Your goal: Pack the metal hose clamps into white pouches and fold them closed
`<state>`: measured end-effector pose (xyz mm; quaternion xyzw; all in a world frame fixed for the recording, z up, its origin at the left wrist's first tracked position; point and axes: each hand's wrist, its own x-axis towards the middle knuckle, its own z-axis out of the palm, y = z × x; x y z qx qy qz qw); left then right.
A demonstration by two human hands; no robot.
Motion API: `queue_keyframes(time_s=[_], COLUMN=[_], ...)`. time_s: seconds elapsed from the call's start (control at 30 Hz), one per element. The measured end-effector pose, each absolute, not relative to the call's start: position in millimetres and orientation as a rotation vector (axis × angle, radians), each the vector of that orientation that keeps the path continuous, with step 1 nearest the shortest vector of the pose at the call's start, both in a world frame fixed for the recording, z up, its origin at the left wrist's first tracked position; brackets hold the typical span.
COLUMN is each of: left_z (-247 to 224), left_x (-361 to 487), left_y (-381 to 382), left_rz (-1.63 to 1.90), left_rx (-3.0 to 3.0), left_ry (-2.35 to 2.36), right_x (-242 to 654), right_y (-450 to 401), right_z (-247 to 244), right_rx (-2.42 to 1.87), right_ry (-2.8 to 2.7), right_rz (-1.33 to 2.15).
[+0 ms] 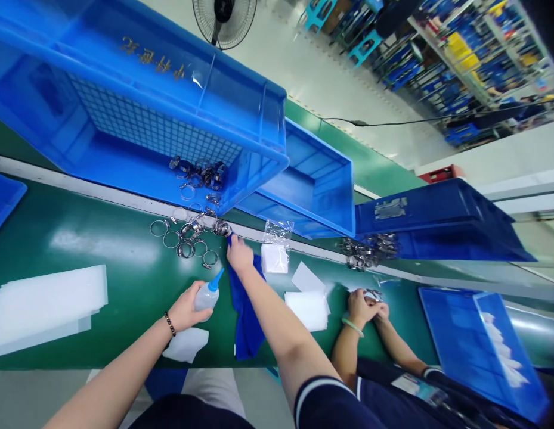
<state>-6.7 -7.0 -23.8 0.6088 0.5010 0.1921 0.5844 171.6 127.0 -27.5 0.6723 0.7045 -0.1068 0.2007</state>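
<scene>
My left hand (189, 307) is wrapped round a clear squeeze bottle (207, 302) with a blue pointed nozzle, held tilted above the green table. Stretched forward, my right hand (240, 255) has its fingers closed, somewhat blurred, at the upper end of a blue cloth (247, 316). The cloth hangs down along the table beneath my forearm. Just beyond those fingertips lies a metal hose clamp (222, 227). More hose clamps (186, 249) are scattered to the left of it, several as loose open rings. A crumpled white sheet (187, 345) rests below the bottle.
A large blue crate (178, 113) lies on its side with clamps inside; another blue crate (321, 196) stands beside it. White sheets (48, 307) lie left, and a white stack (306, 310) right. A co-worker's hands (368, 307) hold a clamp at the right.
</scene>
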Motion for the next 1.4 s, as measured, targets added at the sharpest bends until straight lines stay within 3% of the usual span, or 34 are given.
queue_keyframes(time_s=[0.47, 0.67, 0.87, 1.03, 1.23, 1.4], left_z=[-25, -25, -26, -29, -25, -25], left_x=[-7, -7, -9, -7, -7, -4], left_y=[-5, -8, -8, -10, -9, -10], left_rz=[0.448, 0.475, 0.479, 0.492, 0.463, 0.468], left_rx=[1.413, 1.406, 1.419, 1.407, 1.422, 1.427], left_ry=[1.14, 1.15, 1.129, 1.147, 1.139, 1.177], right_x=[166, 167, 168, 170, 171, 172], right_y=[110, 146, 107, 140, 94, 141], right_z=[-26, -29, -25, -28, -24, -32], right_rx=[1.866, 1.926, 1.9, 1.939, 1.929, 1.998], right_ry=[1.949, 1.965, 1.911, 1.953, 1.911, 1.96], right_rz=[-0.355, -0.282, -0.376, -0.308, -0.394, -0.339])
